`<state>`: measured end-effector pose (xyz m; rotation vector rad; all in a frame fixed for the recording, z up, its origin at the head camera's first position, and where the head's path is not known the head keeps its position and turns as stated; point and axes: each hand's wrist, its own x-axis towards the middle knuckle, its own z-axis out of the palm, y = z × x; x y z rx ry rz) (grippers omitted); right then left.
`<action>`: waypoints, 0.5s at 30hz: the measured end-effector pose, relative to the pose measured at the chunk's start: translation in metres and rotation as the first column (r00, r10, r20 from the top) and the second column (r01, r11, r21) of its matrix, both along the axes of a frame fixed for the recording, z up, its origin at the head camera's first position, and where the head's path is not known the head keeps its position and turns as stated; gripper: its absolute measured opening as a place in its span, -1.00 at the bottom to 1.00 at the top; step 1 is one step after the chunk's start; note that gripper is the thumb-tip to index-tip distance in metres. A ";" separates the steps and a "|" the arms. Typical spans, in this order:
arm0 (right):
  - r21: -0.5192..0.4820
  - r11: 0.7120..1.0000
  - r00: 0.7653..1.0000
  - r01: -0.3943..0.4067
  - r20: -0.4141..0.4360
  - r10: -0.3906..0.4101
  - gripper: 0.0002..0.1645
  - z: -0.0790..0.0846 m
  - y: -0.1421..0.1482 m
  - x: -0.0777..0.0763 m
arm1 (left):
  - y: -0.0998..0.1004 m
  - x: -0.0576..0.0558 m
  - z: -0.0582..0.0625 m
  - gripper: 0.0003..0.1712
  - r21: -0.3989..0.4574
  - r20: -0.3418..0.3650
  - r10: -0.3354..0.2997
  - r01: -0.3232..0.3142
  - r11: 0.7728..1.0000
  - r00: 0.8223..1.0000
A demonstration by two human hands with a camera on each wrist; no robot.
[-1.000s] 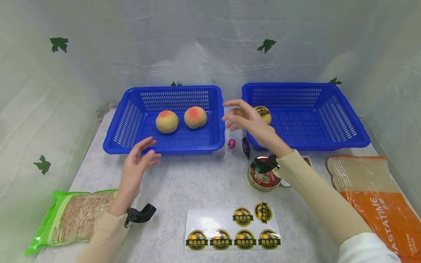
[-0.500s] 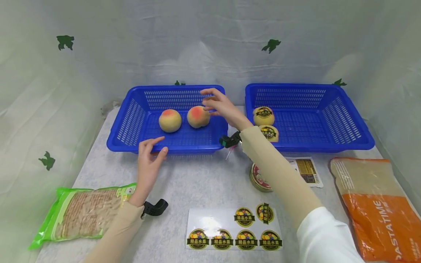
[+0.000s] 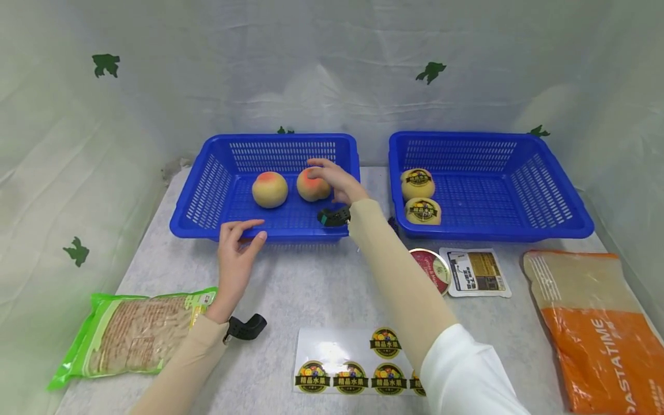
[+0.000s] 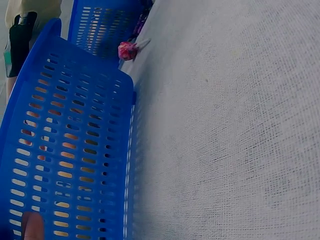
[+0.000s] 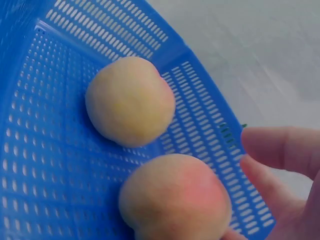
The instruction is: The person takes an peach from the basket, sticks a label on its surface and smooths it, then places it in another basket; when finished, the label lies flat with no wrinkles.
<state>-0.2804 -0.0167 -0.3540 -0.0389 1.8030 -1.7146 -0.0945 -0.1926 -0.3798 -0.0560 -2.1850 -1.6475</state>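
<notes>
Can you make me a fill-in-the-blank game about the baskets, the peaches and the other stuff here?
1. In the left basket there are ____ peaches.
2. The right hand is over the basket on the ____ side.
3. The colour of the right basket is ____.
4. The lower part of the large bag at the far right is coloured ____.

Missing words: two; left; blue; orange.
</notes>
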 end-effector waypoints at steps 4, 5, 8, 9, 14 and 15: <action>0.041 0.999 1.000 -0.021 0.015 0.020 -0.35 -0.004 -0.006 0.002 | 0.000 0.000 0.000 -0.70 0.011 0.001 0.000 0.000 1.000 1.000; 0.054 0.998 1.000 -0.021 0.013 0.020 -0.33 -0.005 -0.007 0.002 | 0.000 0.000 0.000 -0.70 0.014 0.001 0.000 0.000 1.000 1.000; 0.064 0.998 1.000 -0.013 0.023 0.011 -0.29 -0.008 -0.009 0.002 | 0.000 0.000 -0.001 -0.69 0.028 -0.003 -0.004 0.004 1.000 1.000; 0.053 0.999 0.999 -0.004 0.037 0.002 -0.27 -0.008 -0.009 0.001 | 0.000 0.000 -0.001 -0.69 0.035 -0.004 -0.008 0.008 0.999 1.000; -0.041 0.998 0.991 0.048 0.125 -0.043 -0.22 -0.008 -0.010 0.000 | -0.001 -0.001 -0.002 -0.70 0.047 -0.012 -0.021 0.021 0.999 1.000; -0.061 0.997 0.990 0.054 0.136 -0.045 -0.22 -0.008 -0.010 0.001 | -0.001 -0.001 -0.002 -0.71 0.044 -0.014 -0.022 0.022 0.999 1.000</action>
